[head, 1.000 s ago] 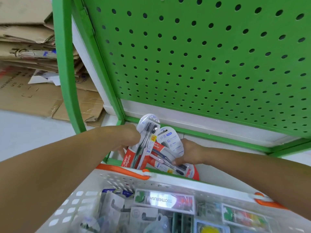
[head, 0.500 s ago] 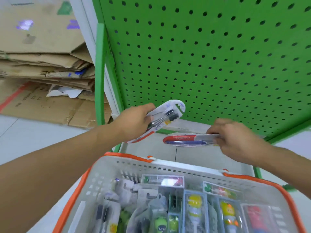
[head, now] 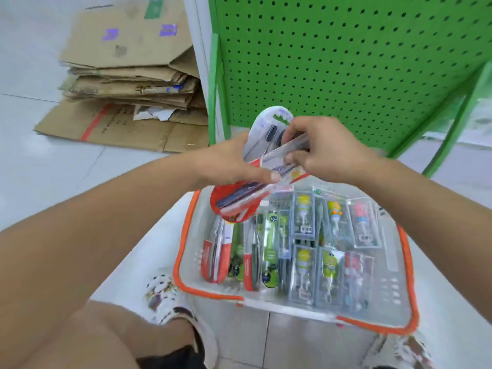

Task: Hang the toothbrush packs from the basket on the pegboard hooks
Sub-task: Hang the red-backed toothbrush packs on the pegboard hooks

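My left hand [head: 234,163] grips a small stack of red-and-white toothbrush packs [head: 239,201], held above the far left corner of the basket. My right hand [head: 327,153] pinches the top end of one pack [head: 290,147] from that stack, with another pack's rounded white top [head: 271,118] standing behind it. The white basket with an orange rim [head: 183,249] sits below on the floor and holds several more toothbrush packs [head: 303,251]. The green pegboard [head: 346,62] rises just behind my hands; no hooks show on it.
A pile of flattened cardboard boxes [head: 127,75] lies on the floor to the left of the green shelf upright [head: 213,83]. My feet in patterned white shoes [head: 165,296] stand at the basket's near side. Pale floor tiles surround the basket.
My hands, apart with one pack each half a second ago, have come together. The packs are now gathered in my left hand and my right hand pinches one. The view has tilted down onto the basket.
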